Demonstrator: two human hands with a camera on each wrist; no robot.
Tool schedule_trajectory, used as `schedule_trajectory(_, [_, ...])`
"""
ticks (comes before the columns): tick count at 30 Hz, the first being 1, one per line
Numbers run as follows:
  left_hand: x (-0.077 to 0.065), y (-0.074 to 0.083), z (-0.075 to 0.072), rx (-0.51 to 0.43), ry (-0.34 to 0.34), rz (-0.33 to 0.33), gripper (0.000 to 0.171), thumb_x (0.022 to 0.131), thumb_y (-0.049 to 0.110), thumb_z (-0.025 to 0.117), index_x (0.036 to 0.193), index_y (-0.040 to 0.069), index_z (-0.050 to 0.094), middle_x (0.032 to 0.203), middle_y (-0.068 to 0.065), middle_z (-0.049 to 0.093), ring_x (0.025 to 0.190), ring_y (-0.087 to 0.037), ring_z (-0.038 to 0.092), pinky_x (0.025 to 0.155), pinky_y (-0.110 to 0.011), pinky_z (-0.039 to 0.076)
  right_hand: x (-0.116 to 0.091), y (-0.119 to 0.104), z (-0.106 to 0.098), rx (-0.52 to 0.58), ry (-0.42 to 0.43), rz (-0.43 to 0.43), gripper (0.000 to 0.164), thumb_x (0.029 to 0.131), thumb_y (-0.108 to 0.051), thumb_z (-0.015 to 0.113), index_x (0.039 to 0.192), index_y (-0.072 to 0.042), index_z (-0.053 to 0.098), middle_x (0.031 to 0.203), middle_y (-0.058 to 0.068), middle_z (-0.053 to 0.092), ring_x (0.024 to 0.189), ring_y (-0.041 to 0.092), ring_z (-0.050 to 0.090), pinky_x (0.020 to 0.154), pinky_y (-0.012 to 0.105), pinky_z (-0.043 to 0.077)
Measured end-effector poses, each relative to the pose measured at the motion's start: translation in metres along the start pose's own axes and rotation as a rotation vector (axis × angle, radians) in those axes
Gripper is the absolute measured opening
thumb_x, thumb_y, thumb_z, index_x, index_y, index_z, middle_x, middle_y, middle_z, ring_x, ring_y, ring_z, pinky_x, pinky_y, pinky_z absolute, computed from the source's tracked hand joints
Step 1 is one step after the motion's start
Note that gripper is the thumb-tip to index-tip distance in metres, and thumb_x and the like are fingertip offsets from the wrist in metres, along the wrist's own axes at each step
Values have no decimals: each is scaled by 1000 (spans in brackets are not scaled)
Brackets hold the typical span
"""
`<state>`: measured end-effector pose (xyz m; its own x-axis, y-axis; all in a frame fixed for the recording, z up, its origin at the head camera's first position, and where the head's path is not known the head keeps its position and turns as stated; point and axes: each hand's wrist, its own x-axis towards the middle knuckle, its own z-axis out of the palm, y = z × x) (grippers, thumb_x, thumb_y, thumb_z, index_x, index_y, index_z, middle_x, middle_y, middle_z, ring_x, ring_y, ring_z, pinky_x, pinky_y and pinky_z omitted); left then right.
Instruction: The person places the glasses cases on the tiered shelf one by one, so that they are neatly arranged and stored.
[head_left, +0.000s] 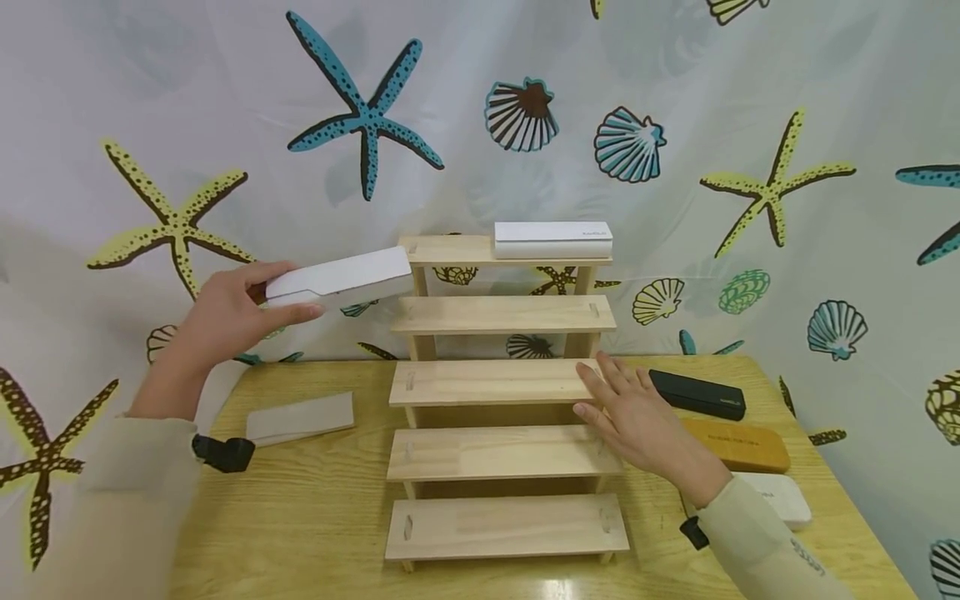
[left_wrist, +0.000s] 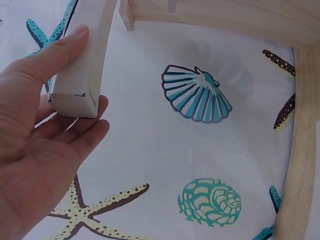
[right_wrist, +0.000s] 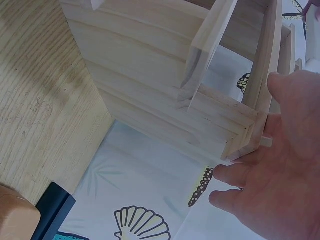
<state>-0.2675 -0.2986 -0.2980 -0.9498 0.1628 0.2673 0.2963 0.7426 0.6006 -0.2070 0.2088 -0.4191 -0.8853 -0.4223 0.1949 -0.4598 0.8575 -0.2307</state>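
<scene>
White case (head_left: 345,277) juts rightward from left hand (head_left: 232,315), fingers (left_wrist: 93,136) seemingly behind it.

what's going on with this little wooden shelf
A person's left hand holds a white case near the left end of the top tier. A second white case sits on that tier's right end. The right hand is at the shelf's right side. The four lower tiers hold no cases.
</scene>
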Motion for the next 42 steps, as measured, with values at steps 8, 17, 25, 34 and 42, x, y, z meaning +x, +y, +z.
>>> schedule_trajectory(8, [24, 17, 7, -11, -31, -5, 75, 91, 45, 83, 153, 12, 56, 144, -17, 63, 109, -21, 57, 74, -16, 48, -1, 1, -1, -4, -2, 6, 65, 111, -41, 52, 164, -7, 36, 170, 28, 28, 155, 51, 32, 123, 72, 25])
schedule_trajectory(17, [48, 32, 16, -50, -80, -13, 78, 93, 43, 81, 156, 7, 52, 145, -19, 62, 116, -26, 60, 78, -18, 48, -1, 2, 0, -8, -3, 4, 65, 111, -41, 51, 165, -7, 36, 170, 28, 29, 155, 50, 33, 123, 72, 25])
schedule_trajectory(25, [64, 33, 22, -13, -101, -45, 81, 95, 46, 79, 158, 5, 48, 143, -22, 61, 113, -29, 58, 81, -32, 48, -1, 2, 1, -9, 0, 0, 65, 111, -42, 51, 165, -8, 36, 170, 28, 29, 155, 50, 33, 123, 72, 25])
schedule_trajectory(34, [75, 40, 26, -31, -136, 7, 77, 97, 35, 78, 159, 5, 46, 150, -23, 57, 122, -36, 59, 80, -28, 48, 0, 1, 0, -11, -3, 1, 66, 111, -42, 51, 165, -8, 36, 170, 28, 29, 155, 50, 32, 123, 72, 25])
schedule_trajectory(42, [81, 45, 40, -69, -58, -9, 73, 96, 32, 79, 157, 5, 50, 145, -23, 61, 112, -32, 59, 75, -17, 45, 0, 0, 0, -12, 1, -2, 66, 110, -42, 53, 164, -7, 37, 169, 29, 30, 154, 51, 35, 122, 73, 26])
